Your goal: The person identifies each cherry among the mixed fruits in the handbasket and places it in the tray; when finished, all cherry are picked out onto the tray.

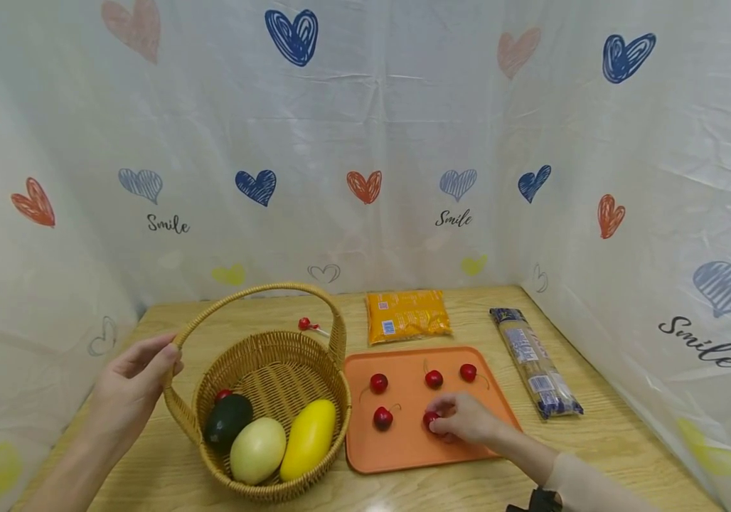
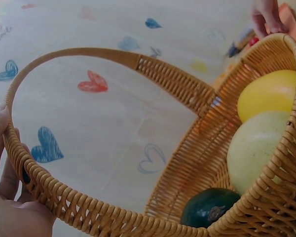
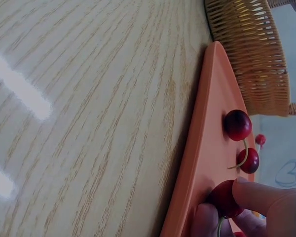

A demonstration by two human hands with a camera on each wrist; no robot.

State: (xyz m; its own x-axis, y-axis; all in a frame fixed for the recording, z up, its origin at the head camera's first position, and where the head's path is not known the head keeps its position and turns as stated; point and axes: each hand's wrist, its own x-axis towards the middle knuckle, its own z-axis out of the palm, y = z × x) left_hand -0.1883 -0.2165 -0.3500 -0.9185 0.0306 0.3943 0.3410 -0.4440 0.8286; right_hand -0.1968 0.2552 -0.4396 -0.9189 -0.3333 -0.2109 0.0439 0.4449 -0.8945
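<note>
My left hand (image 1: 138,380) grips the handle of a woven wicker basket (image 1: 272,345) between thumb and fingers. Inside the basket lie a dark green avocado-like fruit (image 1: 229,422), a pale green round fruit (image 1: 258,450) and a yellow oblong fruit (image 1: 309,439). A small red thing (image 1: 222,395) is partly hidden behind the dark one. On the orange tray (image 1: 365,455), my right hand (image 1: 466,419) pinches a cherry (image 3: 224,200) between thumb and fingers, low over the surface. Other cherries with stems, such as this cherry (image 1: 382,418), lie spread about the tray.
Behind the basket lies a red lollipop (image 1: 304,323) with a white stick. An orange packet (image 1: 407,316) rests beyond the tray, and a long clear pack with blue ends (image 1: 535,363) lies to its right. A heart-printed curtain (image 1: 365,142) encloses the wooden table (image 1: 621,455).
</note>
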